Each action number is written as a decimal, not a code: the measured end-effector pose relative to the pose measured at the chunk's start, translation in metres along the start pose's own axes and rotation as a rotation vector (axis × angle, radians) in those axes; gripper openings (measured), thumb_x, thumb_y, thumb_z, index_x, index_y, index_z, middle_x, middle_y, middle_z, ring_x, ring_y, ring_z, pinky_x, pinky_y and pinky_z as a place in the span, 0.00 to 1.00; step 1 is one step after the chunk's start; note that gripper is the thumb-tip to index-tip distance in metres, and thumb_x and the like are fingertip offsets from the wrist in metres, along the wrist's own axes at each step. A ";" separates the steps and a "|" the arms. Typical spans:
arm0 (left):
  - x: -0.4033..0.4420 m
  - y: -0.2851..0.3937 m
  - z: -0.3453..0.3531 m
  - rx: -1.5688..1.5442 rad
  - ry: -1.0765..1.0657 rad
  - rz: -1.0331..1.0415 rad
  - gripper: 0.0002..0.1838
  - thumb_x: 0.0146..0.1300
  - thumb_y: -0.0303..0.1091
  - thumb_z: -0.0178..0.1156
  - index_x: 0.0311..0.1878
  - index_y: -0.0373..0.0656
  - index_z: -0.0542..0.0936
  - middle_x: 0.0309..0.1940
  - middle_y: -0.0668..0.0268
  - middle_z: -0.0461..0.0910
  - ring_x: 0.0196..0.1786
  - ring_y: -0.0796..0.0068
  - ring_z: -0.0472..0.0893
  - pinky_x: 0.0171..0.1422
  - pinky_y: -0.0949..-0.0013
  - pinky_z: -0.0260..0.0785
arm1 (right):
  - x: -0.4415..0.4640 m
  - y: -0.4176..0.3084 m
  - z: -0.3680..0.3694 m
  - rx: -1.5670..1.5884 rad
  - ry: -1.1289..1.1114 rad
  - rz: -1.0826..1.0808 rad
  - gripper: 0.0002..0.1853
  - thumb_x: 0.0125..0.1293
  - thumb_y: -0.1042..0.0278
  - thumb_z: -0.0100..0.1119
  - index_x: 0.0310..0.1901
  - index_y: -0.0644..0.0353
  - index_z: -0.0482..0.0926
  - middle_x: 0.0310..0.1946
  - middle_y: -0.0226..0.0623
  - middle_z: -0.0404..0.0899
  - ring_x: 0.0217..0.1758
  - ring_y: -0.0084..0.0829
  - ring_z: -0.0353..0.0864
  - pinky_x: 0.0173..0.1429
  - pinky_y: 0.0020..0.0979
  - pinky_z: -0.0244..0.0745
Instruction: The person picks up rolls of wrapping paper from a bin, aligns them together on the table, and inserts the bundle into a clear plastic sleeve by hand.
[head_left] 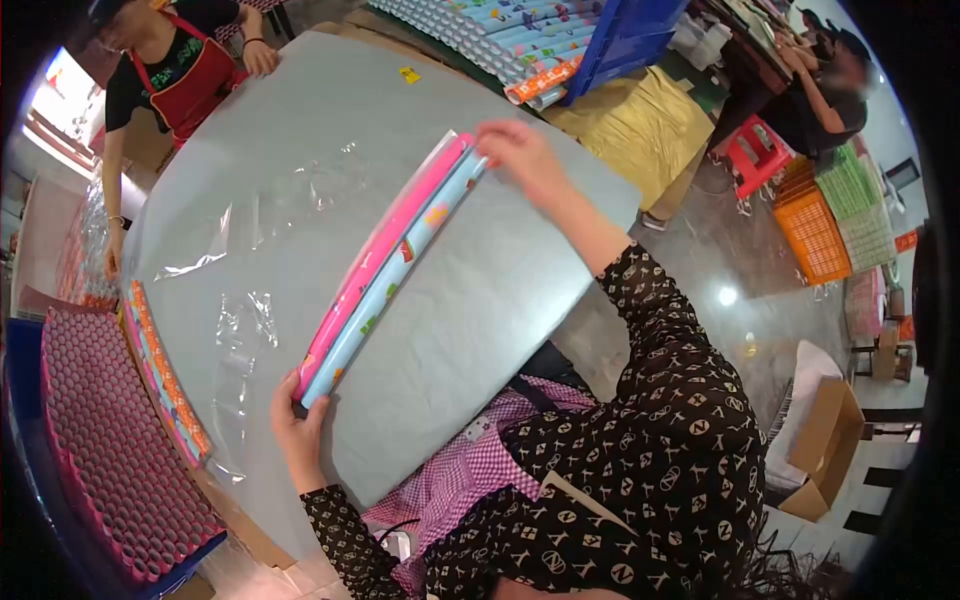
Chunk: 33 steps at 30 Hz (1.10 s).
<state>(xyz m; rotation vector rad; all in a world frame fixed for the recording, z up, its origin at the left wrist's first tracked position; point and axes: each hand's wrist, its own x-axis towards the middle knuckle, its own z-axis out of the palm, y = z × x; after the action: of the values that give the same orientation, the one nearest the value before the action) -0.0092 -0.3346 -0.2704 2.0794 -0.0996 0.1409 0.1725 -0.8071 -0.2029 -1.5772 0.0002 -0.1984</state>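
A pink roll and a light blue patterned roll lie side by side, slanting across the grey table. Clear film shows along the pink roll's outer edge. My left hand is wrapped round the near ends of both rolls, thumb on the blue one. At their far ends is my right hand, slightly blurred, its fingers bent together over the tips. Clear plastic sleeves lie flat on the table to the left of the rolls.
Orange and blue rolls lie at the table's left edge, beside a crate of pink rolls. A co-worker in a red apron stands at the far left. More rolls and gold sheeting are beyond the table.
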 end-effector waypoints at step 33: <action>-0.002 -0.005 0.000 0.052 0.018 -0.017 0.30 0.55 0.26 0.73 0.61 0.36 0.75 0.63 0.57 0.75 0.64 0.67 0.74 0.70 0.64 0.65 | 0.154 0.034 -0.089 0.778 0.487 0.349 0.19 0.72 0.66 0.55 0.60 0.61 0.68 0.58 0.49 0.74 0.60 0.54 0.76 0.62 0.65 0.71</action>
<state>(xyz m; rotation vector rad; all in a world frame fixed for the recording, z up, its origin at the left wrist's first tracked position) -0.0106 -0.3315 -0.2752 2.1298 -0.0683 0.1534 0.3171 -0.9152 -0.2172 -0.7084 0.5162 -0.2627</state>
